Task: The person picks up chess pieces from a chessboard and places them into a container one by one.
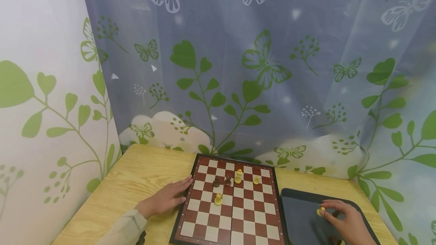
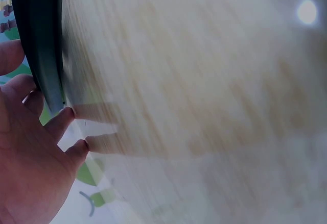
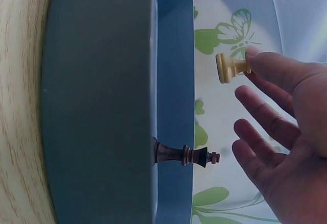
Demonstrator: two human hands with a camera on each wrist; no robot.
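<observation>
The right hand (image 1: pixel 347 220) on my feed pinches a yellow chess piece (image 3: pixel 225 70) above the dark tray (image 1: pixel 298 224), near a standing dark king (image 3: pixel 173 154); I see the left hand (image 1: pixel 166 200), fingers extended, touching the chessboard's (image 1: pixel 209 233) left edge.

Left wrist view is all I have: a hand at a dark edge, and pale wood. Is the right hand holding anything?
Observer: Yes, the right hand pinches a yellow chess piece.
Operator: Where is that hand?
Observer: In the head view, over the dark tray, to the right of the chessboard.
Operator: Anything yellow on the chessboard?
Observer: Yes, three yellow pieces show there.
</observation>
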